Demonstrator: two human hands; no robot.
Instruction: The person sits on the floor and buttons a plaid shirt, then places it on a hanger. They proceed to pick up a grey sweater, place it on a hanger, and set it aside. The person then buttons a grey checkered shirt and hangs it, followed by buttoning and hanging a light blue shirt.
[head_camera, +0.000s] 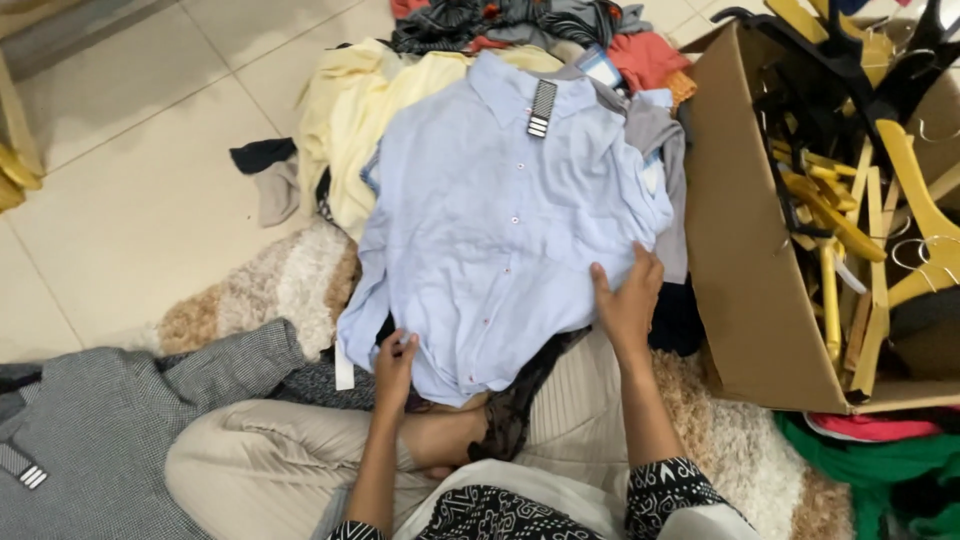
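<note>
Shirt (500, 230), pale blue, buttoned, soft and light by my judgement, lies face-up over my lap and the clothes pile (400, 90); my left hand (393, 365) pinches its hem, right hand (628, 300) presses flat, fingers together.

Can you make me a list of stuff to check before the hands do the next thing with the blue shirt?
1. Shirt spread front up: ok, the light blue shirt lies open-faced with its button row showing.
2. Left hand on the hem: ok, it pinches the bottom edge.
3. Right hand on the side: ok, it rests flat by the right edge.
4. Collar tag out of the way: ok, it lies at the collar.
5. Flat surface underneath: not ok, the shirt sits on a lumpy clothes pile.
6. Hangers within reach: ok, the cardboard box of hangers stands beside the right hand.
</note>
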